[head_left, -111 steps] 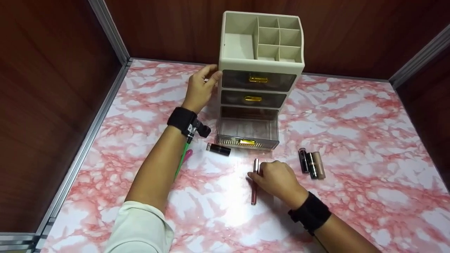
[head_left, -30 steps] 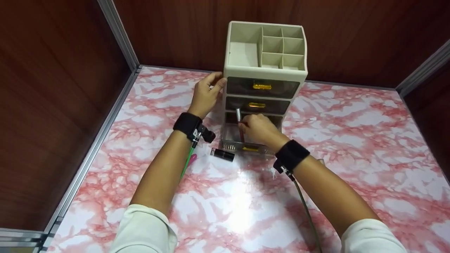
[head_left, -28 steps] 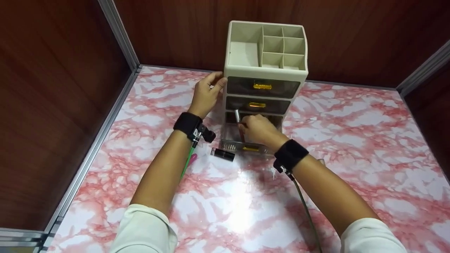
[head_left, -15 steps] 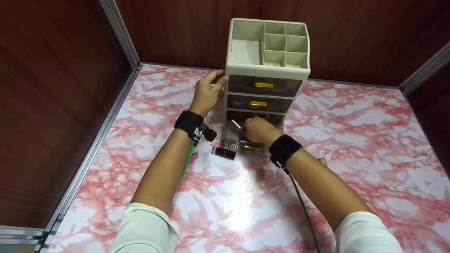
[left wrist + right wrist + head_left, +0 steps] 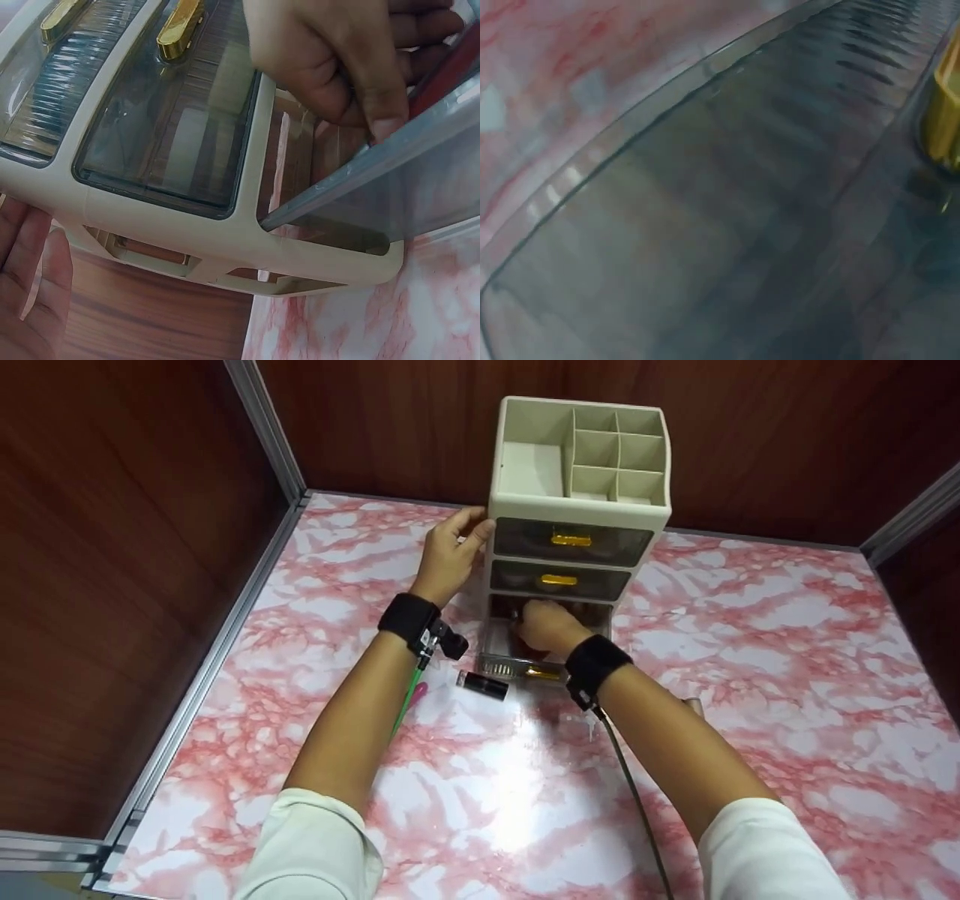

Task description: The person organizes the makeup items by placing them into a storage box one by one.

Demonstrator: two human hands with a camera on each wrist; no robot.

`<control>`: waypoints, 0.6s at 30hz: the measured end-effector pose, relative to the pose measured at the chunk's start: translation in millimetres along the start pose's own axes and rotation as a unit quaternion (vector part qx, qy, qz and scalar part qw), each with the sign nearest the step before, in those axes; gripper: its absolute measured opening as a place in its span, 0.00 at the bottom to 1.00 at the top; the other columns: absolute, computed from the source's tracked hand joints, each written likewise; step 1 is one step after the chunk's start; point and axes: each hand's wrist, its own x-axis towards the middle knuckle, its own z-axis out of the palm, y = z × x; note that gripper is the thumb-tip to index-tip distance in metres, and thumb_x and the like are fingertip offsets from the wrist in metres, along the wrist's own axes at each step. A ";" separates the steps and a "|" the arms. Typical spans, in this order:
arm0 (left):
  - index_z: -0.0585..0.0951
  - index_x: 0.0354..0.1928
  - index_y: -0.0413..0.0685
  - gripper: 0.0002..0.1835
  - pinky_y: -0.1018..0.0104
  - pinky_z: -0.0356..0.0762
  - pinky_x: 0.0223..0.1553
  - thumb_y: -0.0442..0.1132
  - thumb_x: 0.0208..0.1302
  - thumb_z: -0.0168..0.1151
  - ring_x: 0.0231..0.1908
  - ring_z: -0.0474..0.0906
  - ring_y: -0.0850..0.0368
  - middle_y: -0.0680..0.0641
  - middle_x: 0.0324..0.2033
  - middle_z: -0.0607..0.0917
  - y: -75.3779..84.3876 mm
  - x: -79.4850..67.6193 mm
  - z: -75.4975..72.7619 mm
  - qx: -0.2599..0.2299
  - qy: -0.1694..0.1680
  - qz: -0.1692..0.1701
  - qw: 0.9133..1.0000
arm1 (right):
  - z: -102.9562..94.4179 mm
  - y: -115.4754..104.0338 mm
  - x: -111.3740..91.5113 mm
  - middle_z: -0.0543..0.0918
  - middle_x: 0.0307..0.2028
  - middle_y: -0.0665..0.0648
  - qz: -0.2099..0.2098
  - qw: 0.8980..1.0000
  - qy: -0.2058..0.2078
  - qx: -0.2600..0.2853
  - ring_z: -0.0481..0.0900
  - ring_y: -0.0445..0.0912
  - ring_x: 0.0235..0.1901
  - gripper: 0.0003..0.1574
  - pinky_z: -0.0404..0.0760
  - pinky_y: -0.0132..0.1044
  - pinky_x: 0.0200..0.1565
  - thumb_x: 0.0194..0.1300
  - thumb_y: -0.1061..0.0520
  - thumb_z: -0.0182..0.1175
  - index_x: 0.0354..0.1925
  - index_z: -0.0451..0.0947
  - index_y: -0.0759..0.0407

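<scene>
A cream drawer organizer [image 5: 581, 504] stands at the back, its bottom clear drawer [image 5: 499, 666] pulled out. My right hand [image 5: 551, 626] is down inside that drawer, pinching a lip gloss tube, mostly hidden from above. In the left wrist view, the tube's red body [image 5: 448, 75] shows beside the curled fingers, with the thumb right at the drawer's side wall [image 5: 375, 172]. My left hand [image 5: 448, 551] rests loosely against the organizer's left side, fingers nearly straight. The drawer front [image 5: 705, 187] and its gold handle [image 5: 943, 120] fill the right wrist view, blurred.
A black lipstick tube [image 5: 484, 685] lies before the drawer's left corner. Part of a pink object [image 5: 418, 694] shows beside the left forearm. Behind the right forearm a beige tube [image 5: 695, 706] peeks out. Dark wood panels [image 5: 405, 427] enclose the marbled table [image 5: 780, 660].
My right hand has carried the lip gloss from the table into the open bottom drawer, and the tube has tilted from upright to lower. The left hand stays at the organizer's side.
</scene>
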 end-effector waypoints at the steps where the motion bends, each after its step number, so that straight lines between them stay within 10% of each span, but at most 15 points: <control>1: 0.77 0.45 0.40 0.14 0.68 0.75 0.29 0.41 0.62 0.55 0.33 0.73 0.55 0.47 0.32 0.78 -0.1 0.4 -0.1 -0.001 -0.001 -0.002 1.000 | 0.3 0.1 1.7 0.78 0.24 0.60 0.000 1.000 -0.003 0.014 0.76 0.54 0.27 0.17 0.75 0.45 0.34 0.62 0.53 0.50 0.21 0.72 0.60; 10: 0.77 0.46 0.42 0.18 0.66 0.75 0.27 0.46 0.60 0.56 0.34 0.74 0.48 0.47 0.32 0.79 -32.1 12.0 4.0 -0.005 -0.005 0.000 1.000 | 7.1 -6.4 7.6 0.75 0.19 0.55 0.003 0.995 -0.011 0.099 0.74 0.50 0.21 0.13 0.74 0.41 0.25 0.59 0.55 0.54 0.20 0.71 0.58; 18: 0.79 0.44 0.49 0.18 0.66 0.75 0.28 0.52 0.58 0.56 0.33 0.74 0.57 0.50 0.32 0.79 -35.1 12.4 4.2 0.000 0.007 0.008 1.000 | 6.4 -20.6 -0.3 0.73 0.21 0.56 -0.008 0.997 -0.034 0.066 0.70 0.49 0.22 0.08 0.70 0.39 0.23 0.43 0.59 0.53 0.14 0.64 0.54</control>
